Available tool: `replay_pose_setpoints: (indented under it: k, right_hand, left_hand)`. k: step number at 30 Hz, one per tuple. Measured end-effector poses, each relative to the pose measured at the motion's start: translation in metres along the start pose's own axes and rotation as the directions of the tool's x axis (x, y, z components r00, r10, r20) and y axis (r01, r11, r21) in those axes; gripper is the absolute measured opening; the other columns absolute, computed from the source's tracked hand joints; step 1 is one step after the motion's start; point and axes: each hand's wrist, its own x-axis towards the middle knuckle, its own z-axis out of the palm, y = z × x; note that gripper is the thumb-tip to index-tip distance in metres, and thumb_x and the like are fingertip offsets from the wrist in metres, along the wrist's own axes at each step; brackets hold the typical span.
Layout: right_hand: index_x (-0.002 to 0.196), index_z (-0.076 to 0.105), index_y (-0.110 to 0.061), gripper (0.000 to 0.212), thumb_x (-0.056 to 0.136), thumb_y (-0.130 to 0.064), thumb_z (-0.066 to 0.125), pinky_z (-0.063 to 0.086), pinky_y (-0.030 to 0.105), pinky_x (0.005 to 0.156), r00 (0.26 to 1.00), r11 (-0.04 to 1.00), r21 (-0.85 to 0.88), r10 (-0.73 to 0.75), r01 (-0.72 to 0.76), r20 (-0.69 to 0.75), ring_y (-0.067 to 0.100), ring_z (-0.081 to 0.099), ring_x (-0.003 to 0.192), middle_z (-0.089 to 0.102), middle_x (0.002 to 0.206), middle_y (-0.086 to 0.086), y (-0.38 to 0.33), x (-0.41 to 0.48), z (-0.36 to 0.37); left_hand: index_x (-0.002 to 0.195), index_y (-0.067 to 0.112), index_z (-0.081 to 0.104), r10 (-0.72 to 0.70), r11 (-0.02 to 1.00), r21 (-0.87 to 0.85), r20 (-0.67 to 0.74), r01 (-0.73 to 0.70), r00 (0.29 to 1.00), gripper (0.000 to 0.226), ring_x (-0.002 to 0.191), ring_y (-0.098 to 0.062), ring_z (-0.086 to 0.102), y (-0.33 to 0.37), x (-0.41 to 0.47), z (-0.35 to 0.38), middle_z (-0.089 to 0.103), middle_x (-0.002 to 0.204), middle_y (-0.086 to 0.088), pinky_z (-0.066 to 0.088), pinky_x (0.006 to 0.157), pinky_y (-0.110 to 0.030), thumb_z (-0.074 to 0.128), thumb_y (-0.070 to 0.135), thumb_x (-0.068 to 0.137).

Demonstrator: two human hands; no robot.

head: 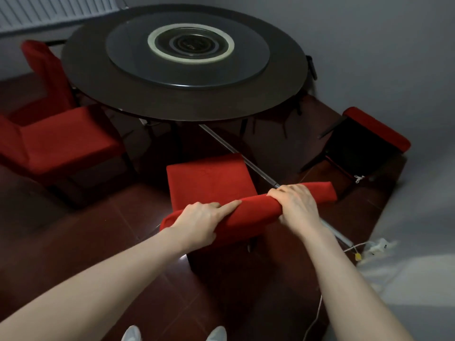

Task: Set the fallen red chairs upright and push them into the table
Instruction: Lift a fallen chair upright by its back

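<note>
A red chair (209, 178) stands upright in front of me, its seat facing the round dark table (98, 89). My left hand (199, 222) and my right hand (298, 205) both grip the top of its backrest, fingers curled over the red cloth. Another red chair (374, 129) lies on its side at the right, its dark underside and legs showing. Two more red chairs stand upright at the left, one (64, 143) near and one (46, 70) farther back by the table.
A grey metal pole (221, 141) runs slanting on the floor from under the table past the chair. White cables and a plug strip (376, 247) lie at the right by the grey wall. A radiator (49, 11) lines the back wall.
</note>
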Motion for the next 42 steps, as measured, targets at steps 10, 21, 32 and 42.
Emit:
replay_pose_setpoints:
  k: [10,21,32,42]
  right_hand:
    - [0.107,0.056,-0.03,0.045,0.066,-0.029,0.076,0.037,0.035,0.083,0.996,0.997,0.018,-0.079,0.08,-0.033,0.021,0.055,0.094,0.055,0.1,-0.006,-0.053,0.037,-0.007]
    - [0.134,0.038,-0.036,0.079,0.065,-0.037,0.076,0.043,0.039,0.095,0.957,0.965,0.179,-0.226,0.193,0.184,0.019,0.054,0.118,0.053,0.129,-0.008,-0.114,0.047,0.014]
    - [0.134,0.04,-0.041,0.078,0.064,-0.042,0.075,0.044,0.035,0.084,0.971,0.979,0.165,-0.15,0.12,0.183,0.018,0.064,0.098,0.065,0.111,-0.009,-0.119,0.042,0.014]
    - [0.13,0.045,-0.035,0.079,0.062,-0.05,0.082,0.039,0.039,0.097,0.971,0.994,0.105,-0.024,-0.001,0.237,0.021,0.058,0.109,0.062,0.116,-0.006,-0.133,0.037,0.006]
  left_hand:
    - [0.147,0.053,0.009,-0.05,0.991,0.124,-0.058,0.057,0.997,0.097,0.092,-0.019,0.064,-0.068,-0.015,-0.025,0.059,0.118,0.012,0.05,0.063,-0.032,0.057,0.013,0.073]
    - [0.145,0.043,0.027,-0.16,0.953,0.241,-0.12,0.185,0.98,0.075,0.105,-0.017,0.061,-0.108,-0.057,0.003,0.059,0.122,0.013,0.047,0.088,-0.034,0.06,0.017,0.083]
    - [0.142,0.045,0.023,-0.193,0.967,0.164,-0.033,0.195,0.981,0.087,0.119,-0.02,0.053,-0.107,-0.051,0.001,0.05,0.136,0.01,0.042,0.098,-0.041,0.069,0.054,0.069]
    - [0.138,0.036,0.038,-0.177,0.977,0.112,-0.035,0.18,0.984,0.099,0.116,-0.022,0.058,-0.109,-0.043,0.0,0.058,0.13,0.006,0.046,0.094,-0.04,-0.001,0.091,0.066]
